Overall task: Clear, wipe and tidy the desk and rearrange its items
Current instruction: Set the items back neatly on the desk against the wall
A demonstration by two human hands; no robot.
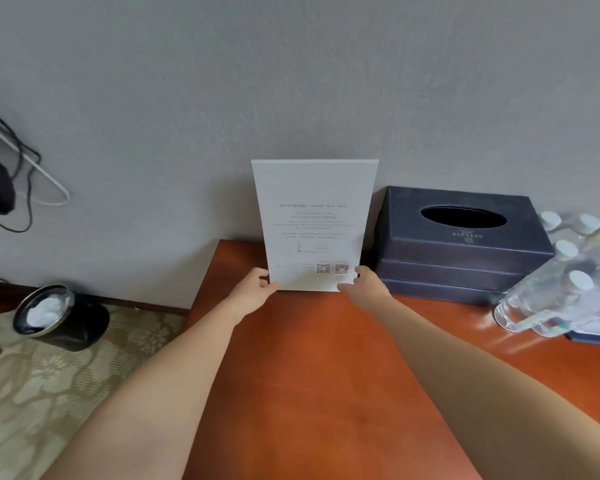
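Observation:
A white printed card (314, 216) with two QR codes stands upright on the reddish-brown desk (312, 375), leaning against the grey wall. My left hand (253, 291) holds its lower left corner, thumb on the front face. My right hand (366, 284) pinches its lower right corner. Both arms reach forward across the desk top.
A dark blue tissue box (461, 244) sits just right of the card on stacked dark folders. A shrink-wrapped pack of water bottles (565, 289) lies at the far right. On the carpet to the left stands a black waste bin (54, 317). Cables (25, 174) hang on the wall.

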